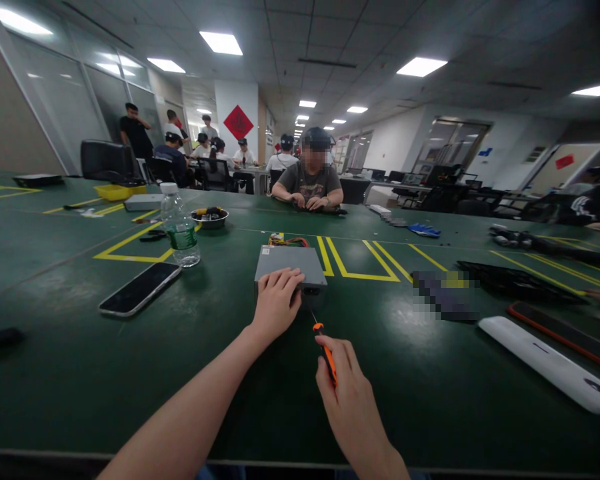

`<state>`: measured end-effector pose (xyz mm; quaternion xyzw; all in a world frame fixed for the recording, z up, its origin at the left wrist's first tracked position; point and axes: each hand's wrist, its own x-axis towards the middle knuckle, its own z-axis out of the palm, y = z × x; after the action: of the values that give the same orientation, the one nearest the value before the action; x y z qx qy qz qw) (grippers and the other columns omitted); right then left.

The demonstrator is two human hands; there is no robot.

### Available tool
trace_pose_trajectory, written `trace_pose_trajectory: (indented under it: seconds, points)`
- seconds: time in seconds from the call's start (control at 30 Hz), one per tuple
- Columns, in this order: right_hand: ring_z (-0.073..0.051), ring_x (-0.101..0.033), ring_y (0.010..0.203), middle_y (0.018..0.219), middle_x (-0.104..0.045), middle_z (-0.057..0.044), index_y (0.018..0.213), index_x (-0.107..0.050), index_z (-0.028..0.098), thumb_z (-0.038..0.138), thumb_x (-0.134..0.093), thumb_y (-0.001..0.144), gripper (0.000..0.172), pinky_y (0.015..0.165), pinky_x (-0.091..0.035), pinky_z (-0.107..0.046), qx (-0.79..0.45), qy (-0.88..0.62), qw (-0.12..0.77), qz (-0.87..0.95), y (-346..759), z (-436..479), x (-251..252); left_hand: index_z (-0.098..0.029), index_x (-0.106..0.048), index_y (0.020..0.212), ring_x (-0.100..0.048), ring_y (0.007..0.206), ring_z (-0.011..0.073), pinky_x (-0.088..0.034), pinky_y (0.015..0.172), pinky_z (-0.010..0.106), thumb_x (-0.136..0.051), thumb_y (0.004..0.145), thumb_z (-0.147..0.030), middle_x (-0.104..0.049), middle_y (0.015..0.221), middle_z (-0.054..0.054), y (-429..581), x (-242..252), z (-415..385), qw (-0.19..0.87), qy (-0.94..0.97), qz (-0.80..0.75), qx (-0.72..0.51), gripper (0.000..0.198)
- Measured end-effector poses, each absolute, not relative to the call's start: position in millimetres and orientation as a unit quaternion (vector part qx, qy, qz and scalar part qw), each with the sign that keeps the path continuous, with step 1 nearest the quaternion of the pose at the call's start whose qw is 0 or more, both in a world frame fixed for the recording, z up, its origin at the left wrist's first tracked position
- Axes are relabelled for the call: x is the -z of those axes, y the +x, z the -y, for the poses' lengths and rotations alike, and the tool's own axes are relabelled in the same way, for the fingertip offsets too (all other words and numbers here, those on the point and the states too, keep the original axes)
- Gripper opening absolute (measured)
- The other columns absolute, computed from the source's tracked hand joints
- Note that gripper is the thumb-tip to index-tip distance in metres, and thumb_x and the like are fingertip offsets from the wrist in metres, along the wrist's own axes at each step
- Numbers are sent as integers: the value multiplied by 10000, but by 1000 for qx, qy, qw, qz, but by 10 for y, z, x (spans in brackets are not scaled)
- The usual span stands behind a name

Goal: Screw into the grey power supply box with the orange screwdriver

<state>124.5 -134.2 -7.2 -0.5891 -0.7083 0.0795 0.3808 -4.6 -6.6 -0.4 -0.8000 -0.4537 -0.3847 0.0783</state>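
A grey metal computer power supply [293,259] lies on the green table, with coloured cables [290,241] coming out of its far side. Over its near left part rests my left hand [277,297], fingers laid on the top and near edge. My right hand [344,377] is closed round the orange and black handle of a screwdriver [329,353]. The screwdriver's thin shaft points up toward the near face of the power supply, beside the socket. Whether the tip touches a screw is too small to tell.
Left of the power supply are a water bottle [181,230], a phone [141,289] and a metal bowl [210,219] of small items. To the right lie a long white casing [550,363] and dark panels [520,281]. A person [310,177] sits across the table [130,400].
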Motion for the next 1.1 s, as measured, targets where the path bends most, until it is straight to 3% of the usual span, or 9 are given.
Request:
trace_pose_trajectory:
  seconds: [0.37,0.53,0.63,0.77,0.83,0.9,1.0,1.1]
  points:
    - [-202,-625,823,1015,-519,-88,1088,-449,236,218,-314,875,253,611,-540,-329,-60,-588,385,709,1260,1327,151,-266,-536,1090,-449,1146,211,-312,928,412,-466,821,-193,-568,1207,16,-49,5,66,77,-801,455,382,288]
    - [-204,-621,707,1059,-464,-137,1149,-429,216,228,-279,881,307,501,-516,-331,13,-619,377,689,1173,1302,273,-266,-525,1094,-445,1151,210,-304,939,414,-461,823,-184,-559,1220,2,-41,1,72,77,-799,459,380,290]
    - [-221,-617,724,1021,-490,-139,1100,-457,208,235,-250,886,299,536,-507,-352,-1,-623,377,686,1108,1283,297,-261,-521,1096,-443,1156,208,-302,943,411,-456,821,-172,-557,1224,0,-34,-11,87,79,-799,462,375,296]
    - [-233,-603,746,877,-551,-98,1008,-473,200,351,-325,876,248,585,-492,-369,-150,-628,441,623,1088,1259,221,-255,-512,1110,-440,1161,205,-297,950,410,-450,822,-159,-553,1232,2,-27,-24,111,84,-799,465,373,310]
    - [-161,-560,595,773,-553,-37,992,-463,208,398,-379,862,244,487,-448,-288,-307,-603,493,547,1079,1249,158,-252,-511,1115,-436,1166,206,-293,956,410,-452,823,-161,-550,1236,5,-25,-26,117,85,-799,464,374,311]
    - [-68,-395,403,653,-500,37,957,-453,207,419,-446,834,245,359,-297,-191,-464,-556,547,420,1044,1238,89,-251,-511,1118,-434,1170,209,-291,960,411,-455,822,-162,-550,1237,9,-24,-28,120,86,-799,463,374,314]
    - [-11,-243,352,504,-367,121,893,-470,188,326,-659,694,307,345,-191,-133,-596,-479,592,254,965,1219,-5,-248,-507,1126,-429,1179,208,-287,967,408,-460,815,-154,-548,1241,7,-29,-35,124,86,-802,462,369,328]
    - [-2,-291,381,501,-413,106,775,-510,168,237,-754,566,329,341,-203,-111,-636,-426,626,149,927,1201,-71,-240,-494,1150,-423,1190,202,-284,976,401,-452,817,-150,-538,1254,11,-35,-42,127,87,-810,457,359,347]
